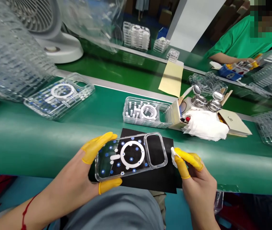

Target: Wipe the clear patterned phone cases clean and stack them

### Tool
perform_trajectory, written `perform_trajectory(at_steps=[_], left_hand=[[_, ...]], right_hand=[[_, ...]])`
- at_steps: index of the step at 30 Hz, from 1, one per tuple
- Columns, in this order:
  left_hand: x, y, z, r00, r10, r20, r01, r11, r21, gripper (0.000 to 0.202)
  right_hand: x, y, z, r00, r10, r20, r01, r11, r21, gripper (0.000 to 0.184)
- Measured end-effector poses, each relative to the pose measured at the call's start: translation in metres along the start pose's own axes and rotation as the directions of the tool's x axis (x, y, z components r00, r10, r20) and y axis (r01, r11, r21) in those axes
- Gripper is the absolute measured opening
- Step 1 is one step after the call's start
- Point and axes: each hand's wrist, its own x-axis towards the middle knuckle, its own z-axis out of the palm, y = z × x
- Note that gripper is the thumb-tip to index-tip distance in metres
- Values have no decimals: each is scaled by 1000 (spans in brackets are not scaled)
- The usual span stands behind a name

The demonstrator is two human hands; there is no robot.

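My left hand (pixel 99 163), with yellow finger cots on, grips a clear phone case (pixel 140 172) by its left end. The case has a white ring and small blue and white flowers, and it is held tilted above a black sheet (pixel 155 179). To the right of the case, my right hand (pixel 190 166), also in yellow finger cots, pinches a small folded white wipe (pixel 173 156). The wipe is close to the case's right end, apart from it.
A stack of clear cases (pixel 147 112) stands behind the sheet. Beside it, a box (pixel 176 114) holds white wipes (pixel 205 124) and metal-lidded jars (pixel 199 100). Tall case stacks (pixel 13 54) and a fan (pixel 61 46) stand left. A person in green (pixel 236 41) works across the bench.
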Motion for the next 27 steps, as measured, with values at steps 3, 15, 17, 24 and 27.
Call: perform_trajectory(at_steps=[3, 15, 17, 24, 27], left_hand=[[2, 4, -3, 998, 67, 17, -68, 997, 24, 90], [8, 5, -8, 988, 138, 63, -142, 988, 68, 87], [8, 5, -8, 991, 123, 56, -127, 990, 61, 88], [15, 15, -13, 990, 128, 54, -129, 992, 10, 106], [16, 19, -12, 992, 111, 62, -112, 994, 12, 116]], right_hand=[[2, 11, 11, 1000, 25, 19, -27, 997, 72, 12], [11, 5, 22, 999, -10, 48, 8, 999, 37, 14], [12, 2, 23, 998, -44, 44, 44, 999, -8, 14], [11, 4, 26, 995, 100, -18, -101, 992, -78, 24], [11, 3, 28, 975, 215, -48, -219, 970, -102, 35]])
